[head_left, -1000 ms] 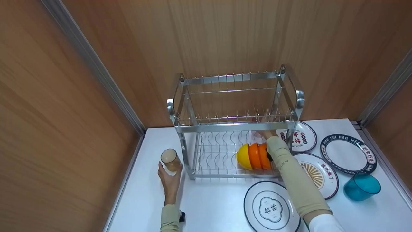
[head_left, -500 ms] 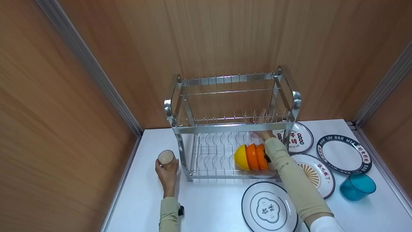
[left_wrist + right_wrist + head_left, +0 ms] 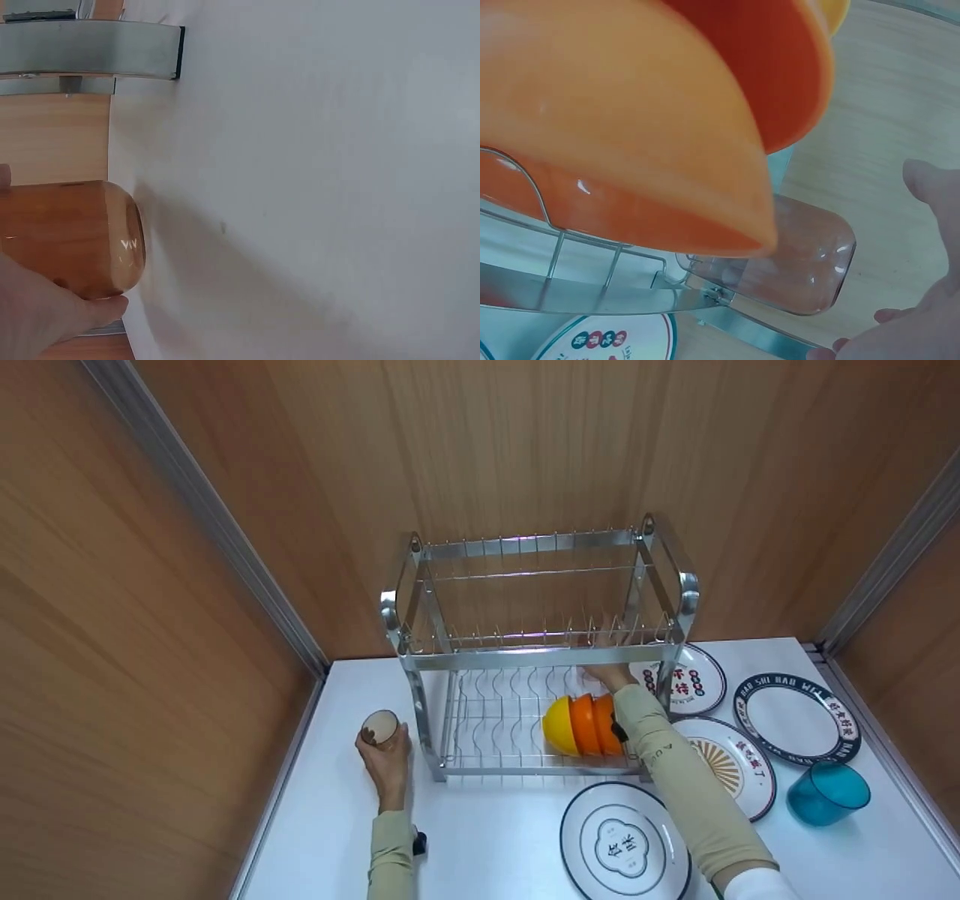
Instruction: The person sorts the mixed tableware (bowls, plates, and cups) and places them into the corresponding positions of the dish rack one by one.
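Note:
My left hand (image 3: pixel 388 765) grips a brown see-through cup (image 3: pixel 380 726) left of the metal dish rack (image 3: pixel 540 658). The left wrist view shows the cup's rounded end over the white tabletop, with the thumb (image 3: pixel 105 309) along its side. My right hand (image 3: pixel 615 676) reaches into the lower tier of the rack, behind a yellow bowl (image 3: pixel 557 727) and orange bowls (image 3: pixel 585 726) lying on their sides. In the right wrist view, a pinkish see-through cup (image 3: pixel 810 262) sits beyond the bowls, and that hand's thumb and fingers are spread apart from it.
Several plates lie right of and before the rack, among them a white plate (image 3: pixel 622 847) and a dark-rimmed plate (image 3: pixel 796 684). A teal cup (image 3: pixel 827 795) stands at the right. Wooden panels (image 3: pixel 525 450) close in the table.
The head view has shifted slightly. The cup in my left hand has tipped so that its round end faces the camera more. My right hand stays inside the rack.

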`<state>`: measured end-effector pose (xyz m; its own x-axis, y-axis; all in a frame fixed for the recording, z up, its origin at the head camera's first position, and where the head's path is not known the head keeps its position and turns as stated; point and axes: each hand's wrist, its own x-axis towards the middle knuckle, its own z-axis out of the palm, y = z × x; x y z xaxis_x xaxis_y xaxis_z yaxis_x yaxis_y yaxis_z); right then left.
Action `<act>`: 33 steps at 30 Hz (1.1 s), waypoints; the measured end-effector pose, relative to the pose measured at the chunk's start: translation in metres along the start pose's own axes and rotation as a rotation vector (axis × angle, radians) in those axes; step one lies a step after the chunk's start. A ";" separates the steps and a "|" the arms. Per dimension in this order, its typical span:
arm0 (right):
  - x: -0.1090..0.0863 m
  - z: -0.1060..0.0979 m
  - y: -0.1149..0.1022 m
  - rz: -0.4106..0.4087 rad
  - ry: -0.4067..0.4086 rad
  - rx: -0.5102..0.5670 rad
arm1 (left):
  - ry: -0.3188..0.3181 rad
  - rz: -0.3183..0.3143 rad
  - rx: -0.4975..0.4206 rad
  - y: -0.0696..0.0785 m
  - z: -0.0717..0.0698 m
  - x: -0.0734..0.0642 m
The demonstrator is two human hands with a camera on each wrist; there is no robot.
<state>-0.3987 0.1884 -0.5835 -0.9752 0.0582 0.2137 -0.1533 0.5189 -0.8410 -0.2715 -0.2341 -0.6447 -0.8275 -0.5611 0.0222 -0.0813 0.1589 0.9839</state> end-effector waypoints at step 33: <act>-0.077 -0.021 -0.089 -0.047 -0.039 -0.085 | 0.189 0.137 -0.199 0.043 -0.032 -0.088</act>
<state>-0.3068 0.1559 -0.5147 -0.9730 -0.0005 0.2306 -0.1864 0.5906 -0.7851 -0.1845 -0.2034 -0.5985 -0.7034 -0.6900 0.1710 0.1499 0.0912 0.9845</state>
